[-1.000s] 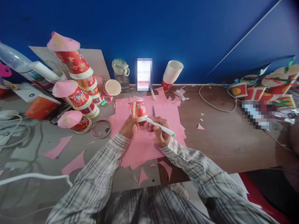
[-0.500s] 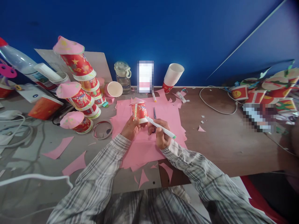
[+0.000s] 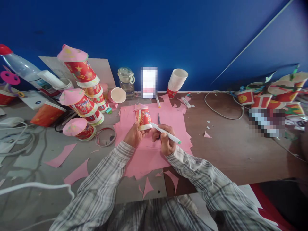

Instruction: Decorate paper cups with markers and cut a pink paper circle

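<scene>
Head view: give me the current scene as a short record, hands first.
Left hand: holds a red cup low, near its white rim
Right hand: grips a white marker, tip by that rim; contact unclear
Cup pose: upside down, pink cone on top
Beneath: pink paper
Behind: jug, lit screen, stacked cups

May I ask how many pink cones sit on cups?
4: one cone tops the tall stack, a second cone the shorter stack, a third cone the single cup, a fourth cone the red cup in the left hand. Others may be hidden.
</scene>
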`<state>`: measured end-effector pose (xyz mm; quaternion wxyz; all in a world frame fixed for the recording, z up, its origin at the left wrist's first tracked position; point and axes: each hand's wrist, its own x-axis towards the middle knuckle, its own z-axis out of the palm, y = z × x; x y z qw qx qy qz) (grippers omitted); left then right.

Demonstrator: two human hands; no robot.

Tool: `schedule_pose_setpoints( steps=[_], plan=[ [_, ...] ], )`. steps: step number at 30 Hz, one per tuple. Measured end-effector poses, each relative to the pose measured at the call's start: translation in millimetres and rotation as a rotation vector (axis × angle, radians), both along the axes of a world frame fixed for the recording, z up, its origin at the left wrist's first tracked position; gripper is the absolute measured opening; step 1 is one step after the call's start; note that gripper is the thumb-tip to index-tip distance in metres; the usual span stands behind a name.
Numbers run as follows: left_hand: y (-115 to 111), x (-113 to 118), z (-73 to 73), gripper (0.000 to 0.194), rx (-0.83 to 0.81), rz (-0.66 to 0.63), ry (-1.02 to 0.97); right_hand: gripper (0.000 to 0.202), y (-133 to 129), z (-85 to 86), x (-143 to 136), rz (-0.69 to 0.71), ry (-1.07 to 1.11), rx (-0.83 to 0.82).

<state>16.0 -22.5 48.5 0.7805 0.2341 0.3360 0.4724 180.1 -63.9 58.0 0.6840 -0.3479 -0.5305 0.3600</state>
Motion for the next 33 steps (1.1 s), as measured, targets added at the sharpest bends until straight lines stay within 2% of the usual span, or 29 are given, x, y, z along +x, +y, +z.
schedule_pose_setpoints(
  steps=[4,10,15,22,33],
  plan=[
    [2,-1,-3.7,0.066,0.017,0.007,-0.029,0.037,0,0.5,-1,-0.007,0.001,0.004],
    [4,-1,-6.7,0.058,0.010,0.017,-0.020,0.025,0,-1.7,0,0.003,-0.008,0.083],
    [5,1,-7.5,0.070,0.008,0.062,-0.004,0.024,0,0.9,3,-0.002,-0.039,0.104],
    [4,1,-11.1,0.062,0.041,0.062,0.007,0.038,2,8.0,4,-0.006,-0.048,-0.016],
    [1,2,-3.9,0.063,0.044,0.085,0.016,0.035,4,10.3,2,0.043,0.000,0.004]
  ],
)
